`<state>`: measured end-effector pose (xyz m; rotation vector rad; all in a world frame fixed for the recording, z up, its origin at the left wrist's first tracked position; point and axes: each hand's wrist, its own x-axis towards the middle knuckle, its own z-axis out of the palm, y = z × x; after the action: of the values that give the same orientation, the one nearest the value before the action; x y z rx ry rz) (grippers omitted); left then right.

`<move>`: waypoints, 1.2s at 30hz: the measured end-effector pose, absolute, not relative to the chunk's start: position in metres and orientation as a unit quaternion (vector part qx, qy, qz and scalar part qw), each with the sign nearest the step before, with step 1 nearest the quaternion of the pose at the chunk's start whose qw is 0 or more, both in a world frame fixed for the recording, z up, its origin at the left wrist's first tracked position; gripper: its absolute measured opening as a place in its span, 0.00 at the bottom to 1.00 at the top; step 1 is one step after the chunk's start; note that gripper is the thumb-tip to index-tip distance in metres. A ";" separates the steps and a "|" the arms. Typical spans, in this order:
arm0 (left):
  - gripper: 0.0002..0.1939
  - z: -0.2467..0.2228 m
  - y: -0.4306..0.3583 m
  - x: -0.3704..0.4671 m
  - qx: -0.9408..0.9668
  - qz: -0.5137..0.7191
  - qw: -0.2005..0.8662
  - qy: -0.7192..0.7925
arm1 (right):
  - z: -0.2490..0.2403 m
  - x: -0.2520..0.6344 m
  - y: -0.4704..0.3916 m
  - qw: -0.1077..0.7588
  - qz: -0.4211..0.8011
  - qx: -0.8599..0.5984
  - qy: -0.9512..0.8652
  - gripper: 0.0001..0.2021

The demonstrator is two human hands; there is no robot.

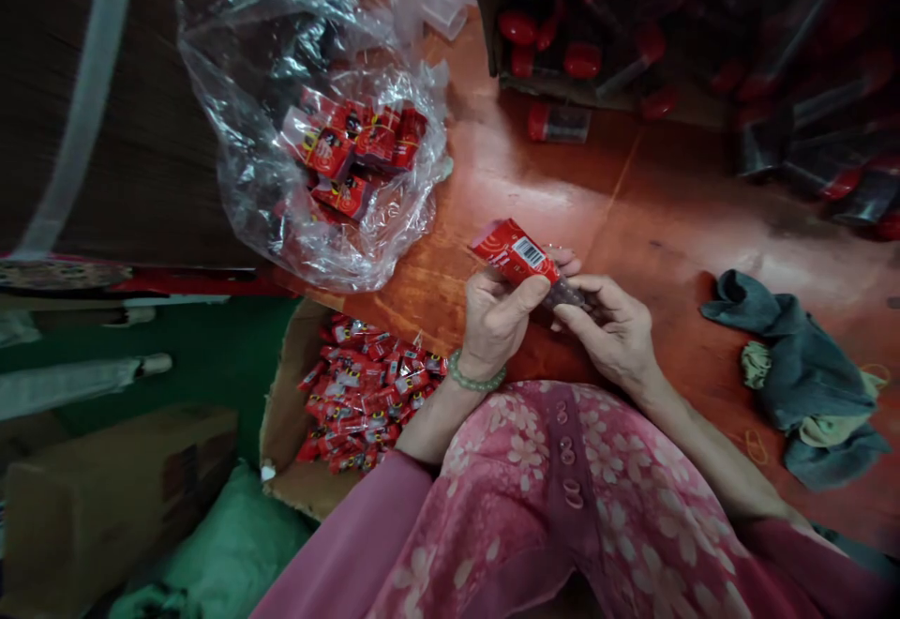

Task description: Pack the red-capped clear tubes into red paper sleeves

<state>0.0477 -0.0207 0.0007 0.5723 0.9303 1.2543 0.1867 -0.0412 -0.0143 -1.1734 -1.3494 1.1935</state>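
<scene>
A red printed sleeve (518, 249) with a white barcode is between the fingers of my left hand (501, 314), which wears a green bead bracelet (476, 373). The sleeve's upper left end looks flat. From its lower right end shows a clear container (564, 294) with dark contents. My right hand (610, 324) pinches that container between thumb and fingers. Fingertips hide part of where sleeve and container meet. Both hands are just above the reddish tabletop, close to my body.
A clear plastic bag (337, 258) holds bundles of red sleeves (329, 152). Below it stands a cardboard box (281, 413) full of small red packs (372, 394). Red-capped containers (582, 61) fill the upper right; one container (559, 122) lies apart. A dark cloth (802, 356) lies right.
</scene>
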 end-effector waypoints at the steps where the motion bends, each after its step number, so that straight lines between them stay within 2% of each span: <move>1: 0.20 0.000 -0.020 0.049 0.243 0.552 0.672 0.429 | -0.015 0.187 -0.042 0.473 0.452 -0.492 -0.575 0.06; 3: 0.21 -0.001 -0.018 0.051 0.231 0.535 0.673 0.455 | -0.017 0.189 -0.043 0.467 0.391 -0.508 -0.610 0.07; 5: 0.22 -0.003 -0.018 0.053 0.234 0.521 0.671 0.472 | -0.019 0.189 -0.044 0.465 0.384 -0.506 -0.616 0.07; 9: 0.19 -0.005 -0.018 0.053 0.252 0.518 0.660 0.481 | -0.023 0.191 -0.042 0.469 0.469 -0.492 -0.564 0.06; 13: 0.16 -0.008 -0.017 0.052 0.280 0.495 0.703 0.427 | -0.023 0.194 -0.039 0.482 0.504 -0.497 -0.516 0.06; 18: 0.18 -0.013 -0.020 0.050 0.283 0.449 0.753 0.389 | -0.019 0.198 -0.035 0.466 0.625 -0.450 -0.435 0.14; 23: 0.17 -0.008 -0.024 0.049 0.294 0.444 0.734 0.421 | -0.018 0.197 -0.035 0.479 0.636 -0.448 -0.407 0.19; 26: 0.20 -0.003 -0.025 0.051 0.254 0.454 0.739 0.428 | -0.019 0.196 -0.035 0.502 0.641 -0.436 -0.383 0.22; 30: 0.23 0.002 -0.024 0.055 0.202 0.489 0.746 0.403 | -0.019 0.195 -0.035 0.493 0.632 -0.433 -0.413 0.20; 36: 0.24 0.001 -0.027 0.063 0.189 0.461 0.763 0.412 | -0.020 0.191 -0.038 0.517 0.586 -0.451 -0.431 0.17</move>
<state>0.0627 -0.0266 0.0015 0.4118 0.8962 1.0029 0.1905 -0.0379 -0.0201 -1.0824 -1.0354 1.4054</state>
